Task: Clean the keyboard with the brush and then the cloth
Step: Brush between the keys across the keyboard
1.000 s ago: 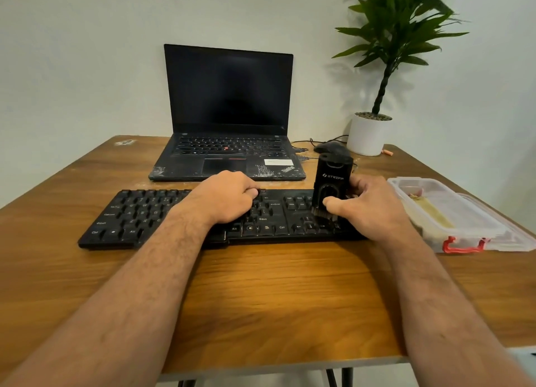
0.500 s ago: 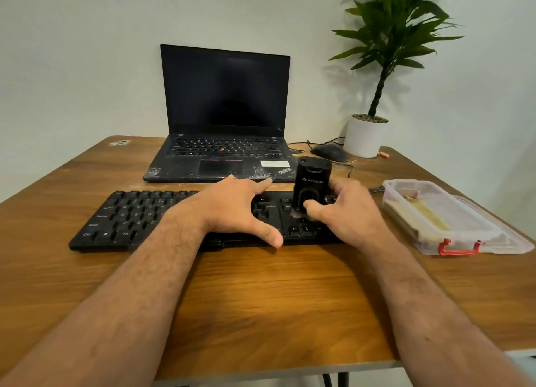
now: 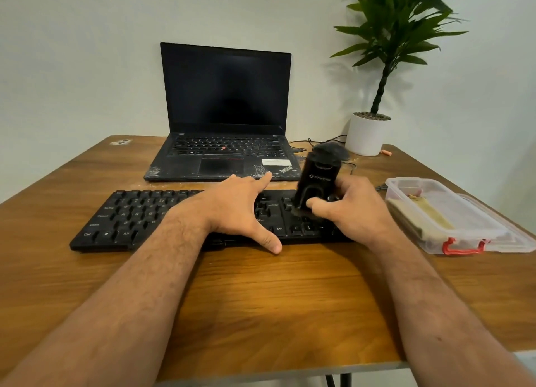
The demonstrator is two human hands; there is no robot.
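Note:
A black keyboard (image 3: 136, 218) lies across the wooden table (image 3: 261, 305) in front of me. My left hand (image 3: 235, 209) rests on its middle with fingers spread, the thumb at the front edge and the index finger pointing toward the back edge. My right hand (image 3: 351, 212) grips a black upright brush (image 3: 317, 180) and holds its bristles down on the keys at the keyboard's right part. A beige cloth (image 3: 426, 221) lies folded inside a clear plastic box (image 3: 475, 241) to the right of the keyboard.
An open black laptop (image 3: 226, 125) stands behind the keyboard. A black mouse (image 3: 336, 148) with a cable lies behind the brush. A potted plant in a white pot (image 3: 366, 134) sits at the back right corner. The box lid lies under the box.
My left hand has opened from curled to spread fingers over the keyboard's middle. The brush has shifted left along the keys from the far right end.

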